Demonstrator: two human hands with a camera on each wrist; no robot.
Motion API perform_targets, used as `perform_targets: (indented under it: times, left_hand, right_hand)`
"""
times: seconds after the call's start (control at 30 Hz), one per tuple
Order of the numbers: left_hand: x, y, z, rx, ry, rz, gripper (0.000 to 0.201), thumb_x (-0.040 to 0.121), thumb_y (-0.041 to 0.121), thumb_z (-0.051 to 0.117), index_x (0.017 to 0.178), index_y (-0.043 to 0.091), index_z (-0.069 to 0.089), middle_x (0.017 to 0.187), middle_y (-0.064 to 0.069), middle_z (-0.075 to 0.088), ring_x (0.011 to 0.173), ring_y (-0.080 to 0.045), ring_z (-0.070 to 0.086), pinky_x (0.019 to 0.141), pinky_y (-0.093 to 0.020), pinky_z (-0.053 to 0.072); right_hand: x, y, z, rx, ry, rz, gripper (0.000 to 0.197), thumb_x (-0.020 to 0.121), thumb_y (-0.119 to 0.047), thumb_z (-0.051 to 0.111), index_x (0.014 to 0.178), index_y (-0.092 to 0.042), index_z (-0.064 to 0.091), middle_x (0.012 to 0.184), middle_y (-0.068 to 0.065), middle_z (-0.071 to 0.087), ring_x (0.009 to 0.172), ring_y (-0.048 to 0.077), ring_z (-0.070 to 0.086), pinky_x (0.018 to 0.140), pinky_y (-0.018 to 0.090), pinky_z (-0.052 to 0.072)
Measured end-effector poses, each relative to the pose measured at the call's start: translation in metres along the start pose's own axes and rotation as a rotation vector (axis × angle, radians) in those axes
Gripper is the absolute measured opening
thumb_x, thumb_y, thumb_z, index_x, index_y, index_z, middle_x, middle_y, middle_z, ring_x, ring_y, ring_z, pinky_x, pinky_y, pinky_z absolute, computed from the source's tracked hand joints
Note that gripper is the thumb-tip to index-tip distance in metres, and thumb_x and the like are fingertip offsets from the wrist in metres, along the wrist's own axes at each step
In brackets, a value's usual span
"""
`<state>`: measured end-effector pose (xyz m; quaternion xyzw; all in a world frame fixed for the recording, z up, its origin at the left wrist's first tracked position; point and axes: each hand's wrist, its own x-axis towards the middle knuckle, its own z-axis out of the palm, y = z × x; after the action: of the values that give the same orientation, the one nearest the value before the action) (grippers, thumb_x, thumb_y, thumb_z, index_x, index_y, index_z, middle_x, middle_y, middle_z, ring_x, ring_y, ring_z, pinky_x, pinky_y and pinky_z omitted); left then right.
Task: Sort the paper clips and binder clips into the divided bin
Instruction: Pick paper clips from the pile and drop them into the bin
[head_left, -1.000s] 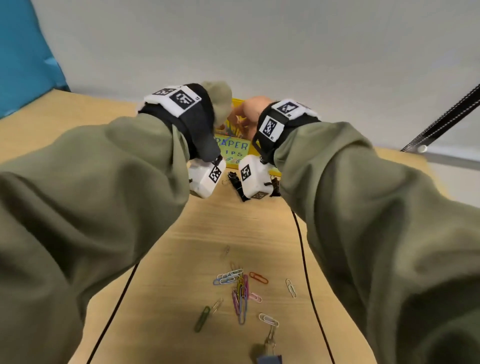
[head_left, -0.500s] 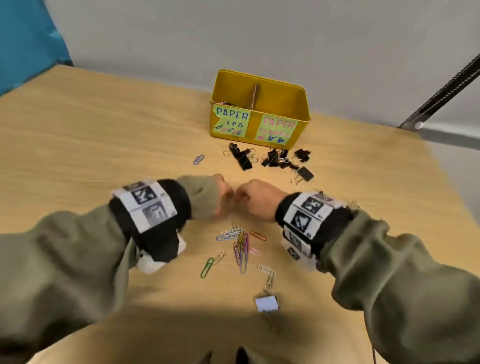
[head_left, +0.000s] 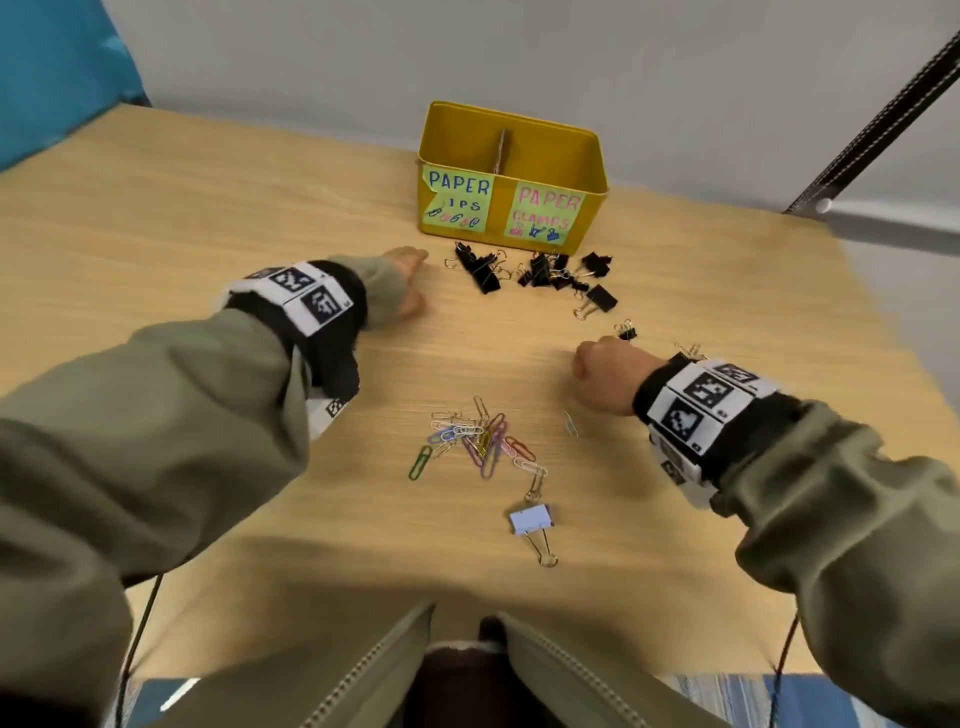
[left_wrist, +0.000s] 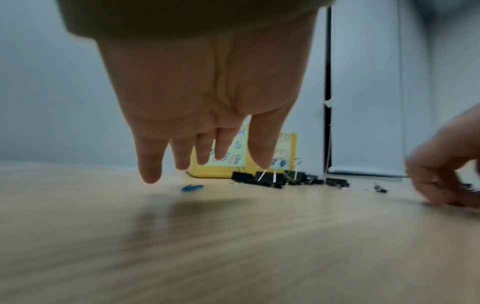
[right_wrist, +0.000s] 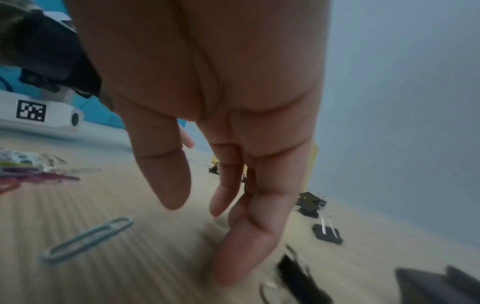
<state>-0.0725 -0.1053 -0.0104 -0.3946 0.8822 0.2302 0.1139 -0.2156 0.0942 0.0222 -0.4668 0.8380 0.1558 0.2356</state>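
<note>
**Head view: both hands reach for loose clips, nothing yet held**

Head view shows the yellow divided bin (head_left: 511, 176) at the far side of the table (head_left: 182, 234), its left half labelled for paper clips and its right for clamps. A scatter of black binder clips (head_left: 540, 273) lies just in front of it; the coloured paper clips (head_left: 480, 439) lie in a heap nearer the person, with a white binder clip (head_left: 531, 518) touching the heap's near end.

The left hand (left_wrist: 207, 92) hovers above the wood, fingers straight and spread, holding nothing; a blue paper clip (left_wrist: 191, 187) lies just beyond its fingertips. The right hand (right_wrist: 215, 123) is low, fingers loosely bent and empty, beside a small black binder clip (right_wrist: 327, 233) and near a pale blue paper clip (right_wrist: 87, 240).

To do this well, I judge each hand should pinch one clip cleanly: slide a fingertip under the flat paper clip's edge, and take the binder clip by its body, not its wire handles. Then check the label before dropping.
</note>
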Motion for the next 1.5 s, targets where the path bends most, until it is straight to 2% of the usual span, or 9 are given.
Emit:
perform_targets:
  times: [0.1,0.2,0.33,0.53,0.63,0.8,1.0,1.2,1.5]
  left_hand:
    - [-0.006,0.006,-0.002,0.249,-0.038,0.038,0.071,0.088,0.055,0.040,0.141,0.009,0.029,0.143,-0.015,0.043,0.120,-0.034,0.052,0.100,-0.045,0.045]
    - [-0.024,0.010,0.010,0.331,-0.101,0.078,0.077,0.084,0.063,0.037,0.145,0.017,0.024,0.144,-0.012,0.043,0.121,-0.031,0.053,0.098,-0.039,0.046]
    - [-0.063,0.026,0.046,0.207,-0.163,0.195,0.064,0.092,0.033,0.048,0.147,0.010,0.024,0.154,-0.006,0.028,0.141,-0.022,0.030,0.115,-0.028,0.021]
    - [-0.088,0.026,0.044,0.042,-0.195,0.210,0.054,0.084,0.011,0.061,0.135,0.012,0.043,0.132,-0.004,0.051,0.099,-0.009,0.046,0.084,-0.015,0.034]
    - [-0.101,0.020,0.048,0.103,-0.251,0.176,0.070,0.071,0.014,0.074,0.133,0.015,0.040,0.128,-0.002,0.048,0.107,-0.015,0.051,0.093,-0.024,0.043]
    - [-0.100,0.043,0.054,0.209,-0.286,0.068,0.056,0.078,0.014,0.069,0.128,0.008,0.044,0.129,-0.009,0.051,0.117,-0.025,0.052,0.097,-0.030,0.042]
    - [-0.084,0.062,0.051,0.103,-0.241,0.045,0.003,0.094,0.006,0.045,0.094,0.007,0.048,0.076,-0.005,0.046,0.069,-0.016,0.047,0.046,-0.016,0.033]
    - [-0.093,0.041,0.053,-0.026,-0.216,0.023,0.088,0.057,0.046,0.082,0.126,0.013,0.038,0.113,-0.004,0.054,0.101,-0.019,0.053,0.079,-0.027,0.041]
    - [-0.083,0.065,0.060,0.163,-0.209,0.066,0.041,0.092,0.016,0.054,0.129,0.001,0.047,0.132,-0.013,0.054,0.121,-0.025,0.053,0.088,-0.026,0.042]
  right_hand:
    - [-0.007,0.000,0.003,-0.058,-0.033,0.026,0.036,0.095,-0.014,0.035,0.126,0.000,0.048,0.131,0.016,0.050,0.117,0.028,0.052,0.091,0.032,0.046]
    - [-0.014,-0.009,0.012,-0.001,-0.019,-0.021,0.035,0.095,-0.013,0.038,0.125,0.000,0.051,0.130,0.015,0.053,0.118,0.027,0.053,0.095,0.033,0.046]
    - [-0.021,-0.032,0.028,0.174,-0.015,-0.126,0.034,0.092,-0.009,0.039,0.120,-0.001,0.057,0.125,0.015,0.059,0.114,0.029,0.056,0.094,0.032,0.047]
    - [-0.024,-0.042,0.026,0.270,-0.019,-0.208,0.042,0.082,-0.015,0.060,0.123,-0.010,0.055,0.124,0.008,0.059,0.112,0.023,0.055,0.086,0.026,0.044]
    - [-0.031,-0.034,0.028,0.148,-0.049,-0.185,0.061,0.074,-0.023,0.072,0.129,-0.011,0.047,0.126,0.007,0.053,0.113,0.022,0.052,0.088,0.027,0.046]
    - [-0.029,-0.046,0.037,0.109,0.039,-0.231,0.042,0.076,-0.010,0.069,0.117,-0.003,0.057,0.115,0.012,0.062,0.105,0.024,0.058,0.079,0.026,0.048]
    - [-0.016,-0.055,0.031,0.260,0.067,-0.231,0.047,0.074,-0.014,0.074,0.118,-0.011,0.058,0.115,0.007,0.065,0.106,0.021,0.059,0.076,0.021,0.042]
    - [-0.017,-0.050,0.032,0.173,0.054,-0.258,0.095,0.062,-0.033,0.083,0.140,-0.012,0.034,0.129,0.008,0.040,0.116,0.024,0.048,0.099,0.034,0.046]
    - [-0.007,-0.061,0.042,0.203,0.181,-0.364,0.041,0.076,-0.014,0.070,0.115,-0.006,0.058,0.114,0.014,0.056,0.105,0.026,0.054,0.075,0.021,0.033]
